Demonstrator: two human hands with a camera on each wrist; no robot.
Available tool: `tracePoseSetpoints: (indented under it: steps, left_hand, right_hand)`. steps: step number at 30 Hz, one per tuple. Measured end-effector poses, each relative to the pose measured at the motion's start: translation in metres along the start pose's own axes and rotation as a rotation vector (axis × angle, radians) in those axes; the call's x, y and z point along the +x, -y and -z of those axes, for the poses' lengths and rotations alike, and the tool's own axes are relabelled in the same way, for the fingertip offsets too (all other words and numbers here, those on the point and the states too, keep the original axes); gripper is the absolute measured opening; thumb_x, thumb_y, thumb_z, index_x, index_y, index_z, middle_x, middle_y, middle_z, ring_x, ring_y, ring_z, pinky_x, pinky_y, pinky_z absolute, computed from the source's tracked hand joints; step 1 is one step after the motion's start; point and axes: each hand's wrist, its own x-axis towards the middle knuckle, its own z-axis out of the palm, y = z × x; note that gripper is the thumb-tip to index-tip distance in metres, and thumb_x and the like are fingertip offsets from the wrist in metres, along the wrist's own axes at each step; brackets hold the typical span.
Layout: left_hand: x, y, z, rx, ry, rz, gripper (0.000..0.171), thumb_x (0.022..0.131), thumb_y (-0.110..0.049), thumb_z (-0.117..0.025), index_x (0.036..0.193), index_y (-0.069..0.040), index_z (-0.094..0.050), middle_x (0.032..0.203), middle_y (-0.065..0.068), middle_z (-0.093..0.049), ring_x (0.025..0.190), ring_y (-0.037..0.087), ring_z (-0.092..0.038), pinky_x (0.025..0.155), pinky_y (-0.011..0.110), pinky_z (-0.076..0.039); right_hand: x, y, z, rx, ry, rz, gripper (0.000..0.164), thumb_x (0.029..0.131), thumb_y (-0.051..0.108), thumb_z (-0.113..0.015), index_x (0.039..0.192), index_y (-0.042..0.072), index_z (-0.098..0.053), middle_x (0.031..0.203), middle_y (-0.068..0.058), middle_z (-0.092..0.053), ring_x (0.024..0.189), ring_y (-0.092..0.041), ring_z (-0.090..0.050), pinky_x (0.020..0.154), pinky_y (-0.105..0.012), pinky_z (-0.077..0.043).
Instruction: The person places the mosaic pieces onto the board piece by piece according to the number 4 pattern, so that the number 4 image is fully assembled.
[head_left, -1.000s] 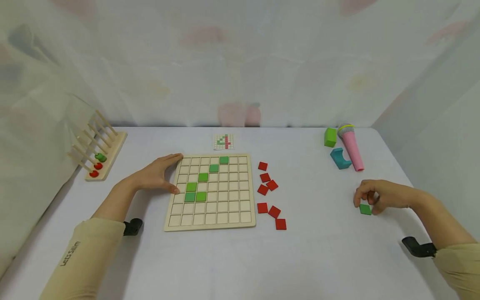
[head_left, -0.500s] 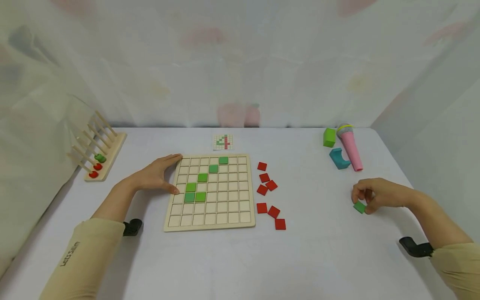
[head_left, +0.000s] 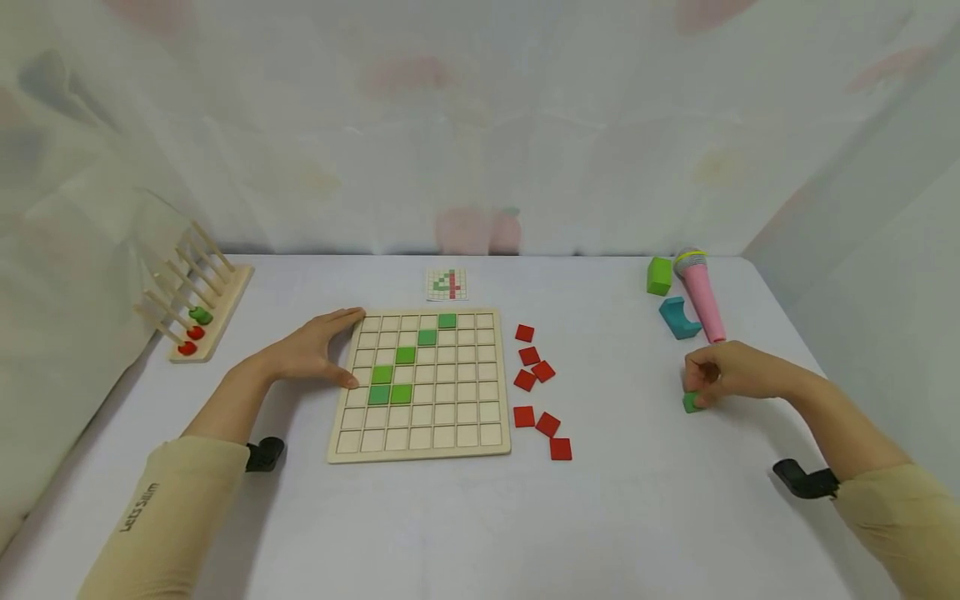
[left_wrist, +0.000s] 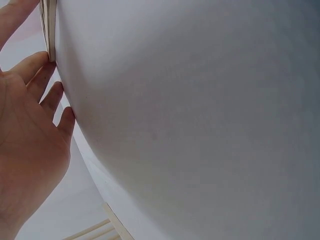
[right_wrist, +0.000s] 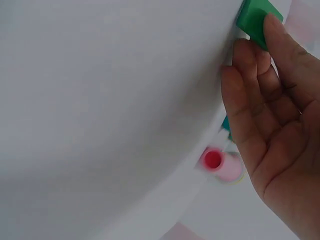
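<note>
- Currently I have the right hand [head_left: 731,372] pinching the tile [right_wrist: 256,18], a green one, thumb on its face and the other fingers bent close by.
- I see that hand over the right part of the table [head_left: 637,517], well apart from the board; I can't tell whether the tile touches the tabletop.
- My left hand [head_left: 303,350] is spread, thumb and fingers apart, touching the left edge of the board [head_left: 420,457] with nothing in its grasp.
- On the board I count six green tiles [head_left: 405,356]: four climb diagonally to the top row, and two lie side by side under the lowest of them.
- Just right of the board I get seven red tiles [head_left: 548,424], loosely strewn, some touching.
- Behind the board lies a small card [head_left: 447,284] with a green and red grid pattern.
- Near my right hand, farther back, I see the mic [head_left: 703,300], the arch [head_left: 680,322] and the block [head_left: 659,277].
- At far left I have the rack [head_left: 217,321], red and green beads on its pegs.
</note>
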Motion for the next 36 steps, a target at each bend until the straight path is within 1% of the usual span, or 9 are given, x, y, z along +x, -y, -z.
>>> tracePoseSetpoints:
  steps: [4, 7, 11, 15, 19, 23, 29, 36]
  left_hand:
    - [0.000, 0.000, 0.000, -0.007, 0.003, 0.010, 0.121, 0.064, -0.041, -0.089, 0.155, 0.002, -0.023, 0.163, 0.026, -0.021, 0.151, 0.050, -0.014, 0.121, 0.067, -0.015]
    - [0.000, 0.000, 0.000, -0.008, 0.002, 0.011, 0.121, 0.064, -0.041, -0.089, 0.155, 0.002, -0.022, 0.163, 0.026, -0.021, 0.151, 0.050, -0.014, 0.121, 0.067, -0.014]
    - [0.000, 0.000, 0.000, -0.008, 0.001, 0.008, 0.121, 0.064, -0.041, -0.089, 0.155, 0.002, -0.023, 0.163, 0.027, -0.021, 0.151, 0.050, -0.014, 0.120, 0.067, -0.015]
    - [0.000, 0.000, 0.000, -0.010, 0.003, 0.014, 0.121, 0.064, -0.040, -0.089, 0.155, 0.002, -0.022, 0.163, 0.026, -0.021, 0.151, 0.050, -0.014, 0.120, 0.067, -0.015]
    - [0.000, 0.000, 0.000, -0.012, 0.003, 0.018, 0.120, 0.065, -0.040, -0.089, 0.155, 0.002, -0.022, 0.163, 0.026, -0.021, 0.151, 0.050, -0.014, 0.120, 0.067, -0.015]
    - [-0.001, 0.000, 0.000, -0.013, 0.003, 0.017, 0.120, 0.064, -0.040, -0.089, 0.155, 0.002, -0.023, 0.163, 0.027, -0.020, 0.151, 0.050, -0.014, 0.121, 0.066, -0.015]
    - [-0.001, -0.001, 0.000, -0.008, 0.003, 0.026, 0.120, 0.065, -0.041, -0.089, 0.156, 0.001, -0.022, 0.163, 0.026, -0.021, 0.151, 0.050, -0.014, 0.121, 0.067, -0.015]
    - [-0.001, -0.001, 0.000, -0.011, 0.004, 0.037, 0.120, 0.066, -0.042, -0.088, 0.156, 0.000, -0.021, 0.164, 0.024, -0.019, 0.151, 0.050, -0.013, 0.119, 0.068, -0.015]
  right_hand:
    - [0.017, 0.014, 0.004, 0.050, 0.019, 0.026, 0.016, 0.080, 0.011, -0.077, 0.081, 0.009, -0.061, 0.077, 0.002, -0.060, 0.071, -0.006, -0.054, 0.064, -0.021, -0.047]
    - [0.031, 0.027, 0.007, 0.066, 0.026, 0.035, 0.013, 0.081, 0.010, -0.076, 0.087, 0.009, -0.064, 0.079, 0.000, -0.063, 0.073, -0.007, -0.055, 0.066, -0.021, -0.048]
    - [0.053, 0.043, 0.009, 0.051, 0.029, 0.064, 0.014, 0.082, 0.010, -0.075, 0.094, 0.011, -0.068, 0.080, -0.002, -0.062, 0.075, -0.008, -0.057, 0.068, -0.022, -0.050]
    - [0.075, 0.061, 0.008, 0.024, 0.034, 0.081, 0.013, 0.084, 0.010, -0.073, 0.097, 0.012, -0.071, 0.080, -0.002, -0.061, 0.078, -0.013, -0.057, 0.068, -0.024, -0.049]
    - [0.097, 0.079, 0.003, -0.021, 0.037, 0.072, 0.013, 0.086, 0.012, -0.072, 0.098, 0.016, -0.072, 0.083, 0.000, -0.065, 0.083, -0.017, -0.057, 0.072, -0.028, -0.049]
    - [0.115, 0.096, -0.003, -0.045, 0.033, 0.097, 0.013, 0.087, 0.012, -0.071, 0.098, 0.018, -0.072, 0.085, 0.001, -0.067, 0.085, -0.018, -0.059, 0.074, -0.030, -0.050]
    - [0.136, 0.125, -0.014, -0.025, 0.037, 0.167, 0.012, 0.087, 0.013, -0.072, 0.097, 0.018, -0.071, 0.088, -0.001, -0.067, 0.085, -0.017, -0.062, 0.077, -0.030, -0.052]
    - [0.159, 0.159, -0.027, 0.013, 0.033, 0.252, 0.013, 0.085, 0.013, -0.074, 0.097, 0.018, -0.072, 0.091, 0.001, -0.069, 0.086, -0.016, -0.063, 0.079, -0.029, -0.053]
